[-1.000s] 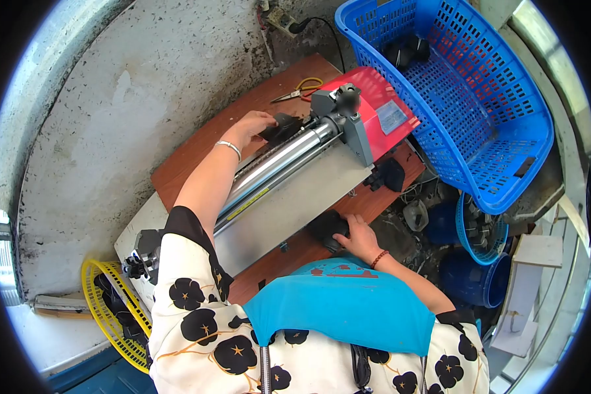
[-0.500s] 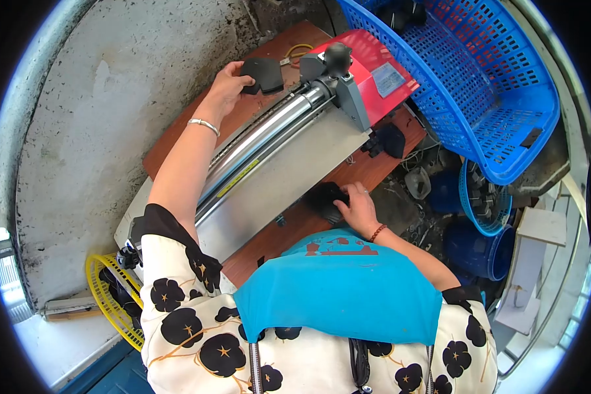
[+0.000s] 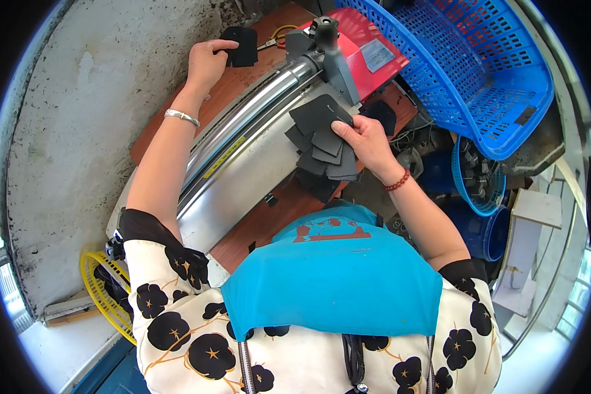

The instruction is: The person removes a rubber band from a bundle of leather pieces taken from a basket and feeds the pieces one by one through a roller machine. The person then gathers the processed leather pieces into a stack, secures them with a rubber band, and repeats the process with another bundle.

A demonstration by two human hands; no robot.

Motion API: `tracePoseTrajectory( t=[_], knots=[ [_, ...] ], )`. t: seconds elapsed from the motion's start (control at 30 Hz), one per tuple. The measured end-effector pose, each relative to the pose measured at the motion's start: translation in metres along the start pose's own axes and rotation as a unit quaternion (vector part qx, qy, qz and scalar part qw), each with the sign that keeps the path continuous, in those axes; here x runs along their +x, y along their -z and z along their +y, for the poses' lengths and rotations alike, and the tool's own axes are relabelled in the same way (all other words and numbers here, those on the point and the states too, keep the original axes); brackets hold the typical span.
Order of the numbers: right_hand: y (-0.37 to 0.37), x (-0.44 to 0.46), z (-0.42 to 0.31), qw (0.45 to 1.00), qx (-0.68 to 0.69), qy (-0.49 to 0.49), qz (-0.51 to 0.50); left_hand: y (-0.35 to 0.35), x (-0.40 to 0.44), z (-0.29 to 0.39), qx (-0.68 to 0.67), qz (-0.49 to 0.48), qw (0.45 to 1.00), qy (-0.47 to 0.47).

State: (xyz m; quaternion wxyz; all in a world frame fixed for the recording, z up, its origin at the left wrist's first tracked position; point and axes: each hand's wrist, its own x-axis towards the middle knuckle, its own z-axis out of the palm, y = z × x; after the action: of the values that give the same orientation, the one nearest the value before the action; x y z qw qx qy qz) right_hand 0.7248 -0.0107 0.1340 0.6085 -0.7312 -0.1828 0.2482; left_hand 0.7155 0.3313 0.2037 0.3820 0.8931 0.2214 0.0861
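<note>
My left hand is beyond the metal roller machine, its fingers closed on the edge of a black flat piece over the brown board. My right hand pinches a fanned bunch of black flat pieces with the thumb on top. This bunch is over the near metal plate of the machine, and some pieces overlap its edge. Between my hands runs the shiny roller. Scissors with yellow-orange handles lie close to the left-hand piece.
A red end cover and a dark knob are at the machine's far end. A large blue basket stands at the right, above a small blue basket of dark parts. A yellow basket is at the lower left.
My right hand has risen from the board's near edge to above the metal plate, bringing the bunch of black pieces. My left hand has shifted left and slightly away with its piece.
</note>
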Motion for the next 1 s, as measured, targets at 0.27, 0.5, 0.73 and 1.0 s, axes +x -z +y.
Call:
tracePoseTrajectory(
  t=[0.27,0.5,0.73,1.0],
  knots=[
    [-0.005,0.03,-0.032,0.953,-0.297,-0.026,-0.052,-0.04,-0.022,-0.008,0.176,-0.06,0.963,-0.197],
    [-0.022,0.053,-0.046,0.938,-0.345,-0.036,-0.023,-0.055,-0.008,-0.011,0.062,-0.214,0.975,-0.002],
    [-0.016,0.041,-0.044,0.968,-0.24,-0.038,-0.056,-0.056,0.002,-0.017,0.0,-0.107,0.994,-0.009],
    [-0.012,0.038,-0.046,0.946,-0.323,-0.003,0.005,-0.031,-0.021,0.008,0.201,0.09,0.95,-0.22]
  ],
)
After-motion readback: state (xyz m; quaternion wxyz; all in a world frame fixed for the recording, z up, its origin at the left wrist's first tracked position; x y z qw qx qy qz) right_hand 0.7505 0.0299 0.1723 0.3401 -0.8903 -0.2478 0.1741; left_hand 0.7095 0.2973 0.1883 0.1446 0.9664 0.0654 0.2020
